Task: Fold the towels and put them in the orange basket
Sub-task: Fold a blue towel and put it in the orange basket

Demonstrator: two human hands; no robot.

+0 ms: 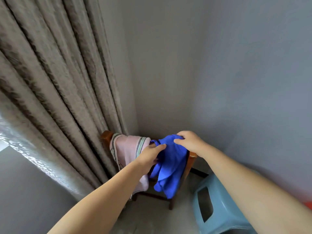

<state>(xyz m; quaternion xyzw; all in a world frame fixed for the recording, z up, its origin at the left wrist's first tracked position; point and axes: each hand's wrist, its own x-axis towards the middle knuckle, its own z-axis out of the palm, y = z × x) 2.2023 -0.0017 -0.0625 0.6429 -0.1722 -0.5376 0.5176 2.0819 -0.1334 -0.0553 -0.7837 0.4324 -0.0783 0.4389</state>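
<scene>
1. Curtain (55, 92): grey-brown, heavy folds, hangs just left of & behind the chair (190, 163).
2. Wall (219, 65): grey, plain, behind & to right of chair.
3. Stool (217, 206): light blue plastic, on floor right of chair, near but apart.
4. Chair: wooden, reddish-brown, in the corner; top rail carries both towels.
5. Pink towel (125, 149): striped edges, draped over chair rail's left part, hangs down its front.
6. Blue towel (170, 168): bunched, over chair rail's right part, touching pink towel's edge.
7. L hand (150, 153): fingers & thumb pinch blue towel's top-left, above chair rail.
8. R hand (190, 141): fingers curled, gripping blue towel's top-right at chair rail.
9. Orange bit (308, 204): at frame edge, far right of chair; can't tell what.
</scene>
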